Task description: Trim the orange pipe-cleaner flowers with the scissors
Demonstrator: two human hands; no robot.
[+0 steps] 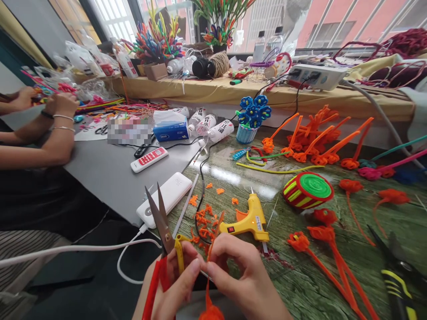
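Red-and-yellow scissors (165,240) sit gripped in the left hand (176,284), blades parted and pointing away, freeing its fingertips to meet the right hand (243,280); both pinch an orange stem (208,298) low over the worktop (300,275), beside the glue gun (248,220).

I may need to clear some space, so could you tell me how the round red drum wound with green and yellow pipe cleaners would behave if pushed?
The round red drum lies tilted on its rim, so it would probably roll. Its fuzzy wrapping suggests it is light and grips rather than slides.
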